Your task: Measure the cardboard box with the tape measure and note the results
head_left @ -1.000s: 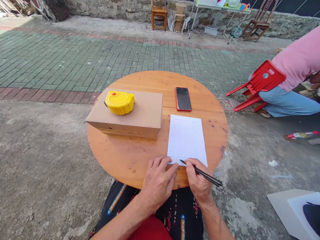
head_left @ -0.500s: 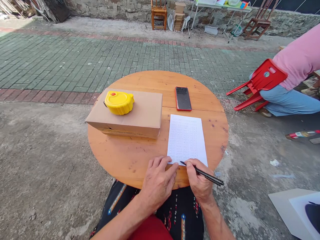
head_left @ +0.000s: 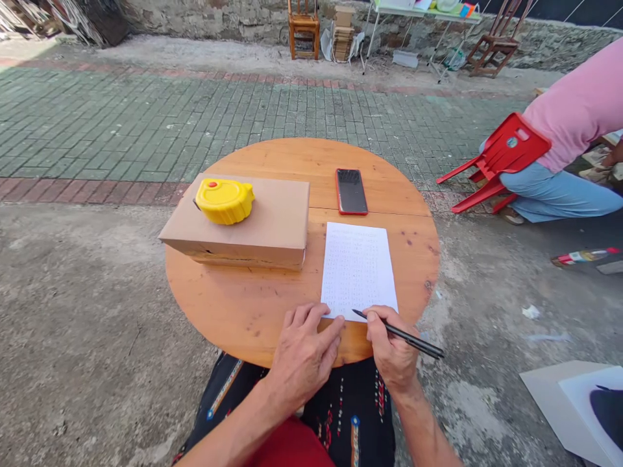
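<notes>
A sheet of paper (head_left: 360, 266) covered in rows of small writing lies on the round wooden table (head_left: 243, 305). My left hand (head_left: 306, 347) rests with spread fingers on the table edge, its fingertips on the sheet's lower left corner. Pinched in my right hand (head_left: 393, 347) is a black pen (head_left: 409, 336), its tip at the bottom lines of the sheet. Beyond the paper lies a phone (head_left: 351, 192) with a red edge. To the left, a yellow tape measure (head_left: 224, 201) sits on top of a closed cardboard box (head_left: 277, 214).
At the right, a person in a pink top (head_left: 569, 107) sits on a red plastic chair (head_left: 516, 146). A bottle (head_left: 586, 257) lies on the ground nearby. Along the far wall stand a wooden chair (head_left: 304, 29) and a folding table (head_left: 413, 9).
The pen tip has moved slightly right along the bottom of the sheet with my right hand. My left hand stays on the corner. The whole view has shifted a little.
</notes>
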`<state>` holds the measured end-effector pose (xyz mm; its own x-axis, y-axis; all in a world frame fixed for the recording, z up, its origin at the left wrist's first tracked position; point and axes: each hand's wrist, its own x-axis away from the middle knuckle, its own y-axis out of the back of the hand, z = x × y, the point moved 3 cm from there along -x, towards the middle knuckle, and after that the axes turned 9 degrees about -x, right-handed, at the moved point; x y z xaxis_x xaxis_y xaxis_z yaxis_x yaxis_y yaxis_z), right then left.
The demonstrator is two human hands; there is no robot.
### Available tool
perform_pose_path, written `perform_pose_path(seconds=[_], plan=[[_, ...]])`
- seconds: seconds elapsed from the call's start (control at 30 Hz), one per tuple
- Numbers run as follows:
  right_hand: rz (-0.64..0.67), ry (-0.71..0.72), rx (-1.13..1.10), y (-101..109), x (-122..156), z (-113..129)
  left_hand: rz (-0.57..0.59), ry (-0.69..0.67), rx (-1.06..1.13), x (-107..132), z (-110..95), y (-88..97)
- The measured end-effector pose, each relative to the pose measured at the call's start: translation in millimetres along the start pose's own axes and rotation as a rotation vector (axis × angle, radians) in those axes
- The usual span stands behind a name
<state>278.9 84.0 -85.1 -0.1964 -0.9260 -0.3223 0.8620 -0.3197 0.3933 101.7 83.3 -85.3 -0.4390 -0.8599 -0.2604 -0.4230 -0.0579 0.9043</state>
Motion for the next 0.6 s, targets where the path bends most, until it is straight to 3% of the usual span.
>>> perform_pose_path(seconds=[0.23,0.6], plan=[[0.035,0.165,0.061,-7.9,-2.3,11.8,0.004,-0.006,-0.001,-0.1,-0.9,-0.8],[0.059,0.184,0.091,-8.8,-2.2,11.6,0.003,0.006,-0.006,-0.5,-0.8,-1.3]])
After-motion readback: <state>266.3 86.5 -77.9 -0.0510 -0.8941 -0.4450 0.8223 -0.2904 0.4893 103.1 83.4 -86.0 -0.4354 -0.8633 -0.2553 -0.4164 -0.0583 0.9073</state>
